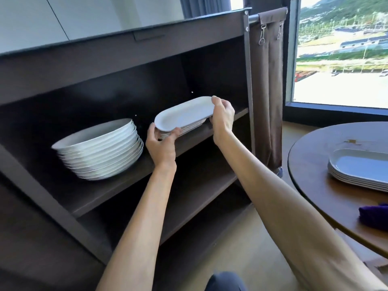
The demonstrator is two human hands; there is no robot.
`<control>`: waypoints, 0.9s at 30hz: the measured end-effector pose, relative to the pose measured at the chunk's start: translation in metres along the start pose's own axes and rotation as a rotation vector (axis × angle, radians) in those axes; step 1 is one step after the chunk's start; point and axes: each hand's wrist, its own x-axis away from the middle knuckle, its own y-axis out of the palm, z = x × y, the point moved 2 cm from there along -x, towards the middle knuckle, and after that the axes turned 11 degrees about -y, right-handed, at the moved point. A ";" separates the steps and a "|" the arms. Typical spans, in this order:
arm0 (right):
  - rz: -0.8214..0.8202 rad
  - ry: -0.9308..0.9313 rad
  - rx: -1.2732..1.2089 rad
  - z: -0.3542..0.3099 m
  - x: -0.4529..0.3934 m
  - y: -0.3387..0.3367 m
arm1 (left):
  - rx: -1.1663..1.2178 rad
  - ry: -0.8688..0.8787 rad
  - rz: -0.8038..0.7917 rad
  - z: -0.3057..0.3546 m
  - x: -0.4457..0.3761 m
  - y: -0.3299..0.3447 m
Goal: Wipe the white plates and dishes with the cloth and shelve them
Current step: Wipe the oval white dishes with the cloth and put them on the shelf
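Arms: both bare forearms extended fwd and up from lower frame edge toward upper shelf (117, 185) of a dark brown cart (126, 51). Wrists approx. straight.

Left hand (160, 147): grip clamped on near-left end of a white oval dish (184, 113); thumb lies over the rim, fingers curled underneath.

Right hand (223, 116): grip clamped on far-right end of same dish; fingertips hooked over the far rim, palm against the dish end.

Oval dish: spans between the two grips, tilted, left end lower. It sits on or just above a short stack of like oval dishes (182, 129) directly beneath both grips; contact betw. top dish and stack cannot be confirmed. Stack rests on the upper shelf, toward its right end.

Round plate stack (98, 150): white, tall, on same shelf, left of the left grip, near but apart from it. Stack leans slightly.

Second oval dish stack (360, 171): on round wooden tabletop (310, 164), well to the right of the right grip and nearer the camera.

Purple cloth (375, 217): folded, on same tabletop, nearer the camera than that stack, well apart from both grips; partly cut off by frame edge.

Lower shelf (197, 192): below both grips.

Brown fabric bag (266, 91): hangs by clips at cart's right end, beyond the right grip. Window (344, 49) behind tabletop.
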 end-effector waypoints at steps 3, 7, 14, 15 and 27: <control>-0.051 -0.043 0.082 0.005 -0.009 0.013 | 0.010 -0.023 0.013 -0.007 -0.018 -0.002; -0.083 -0.067 0.150 0.015 -0.023 0.024 | 0.052 -0.056 0.050 -0.013 -0.040 0.002; -0.119 -0.029 0.214 0.037 -0.038 0.040 | 0.069 -0.106 0.111 -0.020 -0.069 0.006; -0.125 -0.022 0.225 0.039 -0.040 0.042 | 0.054 -0.124 0.110 -0.020 -0.071 0.007; -0.261 -0.001 0.706 0.061 -0.073 0.050 | -0.174 -0.155 0.210 -0.025 -0.090 0.012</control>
